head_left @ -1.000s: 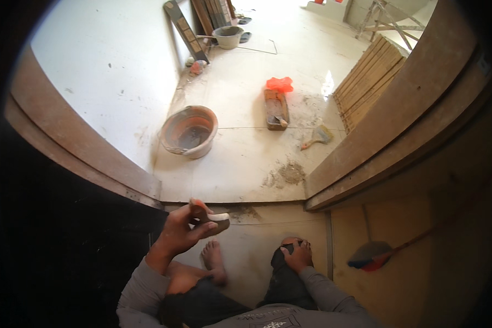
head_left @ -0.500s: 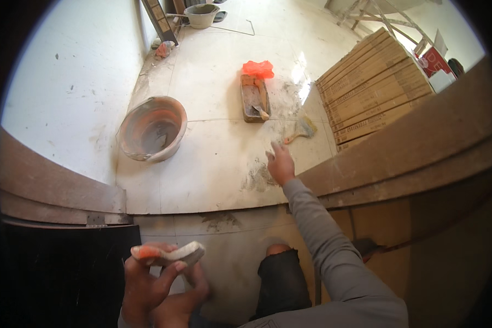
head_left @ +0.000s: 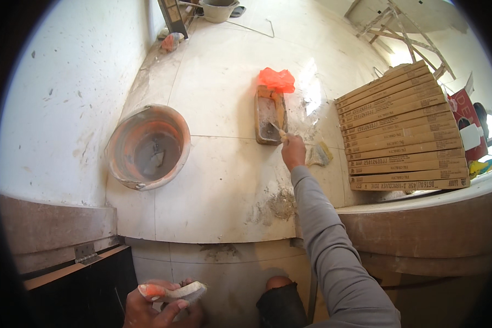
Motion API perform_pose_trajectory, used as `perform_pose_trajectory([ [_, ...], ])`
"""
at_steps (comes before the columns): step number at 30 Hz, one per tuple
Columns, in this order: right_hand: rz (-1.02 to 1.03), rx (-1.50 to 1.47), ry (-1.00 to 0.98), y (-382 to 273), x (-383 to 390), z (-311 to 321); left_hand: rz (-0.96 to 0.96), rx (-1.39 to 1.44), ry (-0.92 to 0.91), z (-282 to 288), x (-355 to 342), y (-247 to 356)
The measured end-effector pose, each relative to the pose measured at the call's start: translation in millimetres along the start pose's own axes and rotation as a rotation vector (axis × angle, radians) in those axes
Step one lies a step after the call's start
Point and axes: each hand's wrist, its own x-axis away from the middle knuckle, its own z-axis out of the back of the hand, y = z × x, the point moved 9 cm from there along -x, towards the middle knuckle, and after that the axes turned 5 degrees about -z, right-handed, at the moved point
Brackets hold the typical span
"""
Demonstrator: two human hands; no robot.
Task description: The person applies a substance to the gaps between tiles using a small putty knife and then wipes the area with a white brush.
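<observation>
My right hand [head_left: 293,152] is stretched out over the tiled floor and grips a small tool [head_left: 277,131] whose tip dips into the grey mortar on a wooden board [head_left: 270,113]. An orange plastic bag [head_left: 276,80] lies at the board's far end. My left hand [head_left: 157,307] stays low near my knee and holds a flat white trowel with an orange end [head_left: 172,292].
A round orange bucket [head_left: 147,147] smeared with mortar stands to the left by the white wall. A stack of flat brown boxes [head_left: 404,128] lies to the right. A mortar smear [head_left: 279,205] marks the tile. A scraper [head_left: 318,154] lies by my right hand. Wooden door frame pieces [head_left: 54,224] flank me.
My right arm has reached forward from my knee to the mortar board and taken the small tool. My left hand has dropped lower with the trowel. The view has moved closer.
</observation>
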Motion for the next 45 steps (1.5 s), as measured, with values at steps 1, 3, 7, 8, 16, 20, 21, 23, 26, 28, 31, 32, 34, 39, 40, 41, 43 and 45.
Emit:
perform_pose_trajectory([
  [1,-0.014,0.014,0.074,4.9,-6.7,5.4,0.064,0.064,0.042,-0.4,-2.3,-3.7],
  [3,-0.119,-0.099,0.158,28.0,-14.3,9.8,0.186,0.194,0.131,-2.6,-5.6,-11.4],
  [7,-0.542,-0.845,0.042,51.9,20.5,-1.8,0.147,0.122,0.134,-2.8,-8.4,-4.7],
  [8,-0.656,-1.089,-0.029,39.3,43.1,-3.6,0.151,0.113,0.149,-1.5,-5.4,-1.7],
  [16,-0.657,-1.662,-0.215,4.9,180.1,61.9,-0.094,0.099,0.121,-14.6,24.2,18.4],
  [20,-0.643,-1.852,-0.322,-9.6,253.3,114.0,-0.176,0.143,0.162,-20.8,44.8,28.3],
  [21,-0.616,-1.865,-0.378,-16.3,269.6,121.1,-0.181,0.126,0.174,-18.5,48.3,28.1],
  [23,-0.574,-1.872,-0.49,-24.8,304.0,133.9,-0.18,0.106,0.191,-15.7,56.0,24.9],
  [26,-0.525,-1.792,-0.68,-40.5,346.1,153.3,-0.212,0.049,0.247,-8.8,61.5,5.2],
  [28,-0.45,-1.774,-0.747,-52.7,356.0,168.2,-0.213,-0.036,0.283,-0.6,60.1,6.1],
  [31,-0.407,-1.688,-0.786,-59.1,366.9,192.0,-0.204,0.04,0.293,0.0,55.0,10.1],
  [32,-0.409,-1.648,-0.791,-60.9,377.1,191.5,-0.203,0.079,0.289,-0.7,59.3,7.4],
  [34,-0.381,-1.635,-0.77,-71.6,393.5,192.3,-0.204,0.033,0.29,3.5,68.9,-7.2],
  [39,-0.506,-1.612,-0.62,-40.2,375.7,192.8,-0.167,-0.065,0.349,8.5,57.3,-4.1],
  [40,-0.464,-1.509,-0.597,-36.8,382.3,192.8,-0.169,-0.058,0.34,6.2,58.8,-8.5],
  [41,-0.414,-1.405,-0.576,-37.7,385.1,192.9,-0.173,-0.049,0.338,4.5,60.3,-18.4],
  [43,-0.489,-1.375,-0.589,-41.9,397.8,190.9,-0.148,-0.037,0.323,8.9,60.2,-24.4],
  [45,-0.596,-1.385,-0.574,-31.0,408.6,179.3,-0.105,-0.012,0.295,2.1,56.8,-20.8],
])
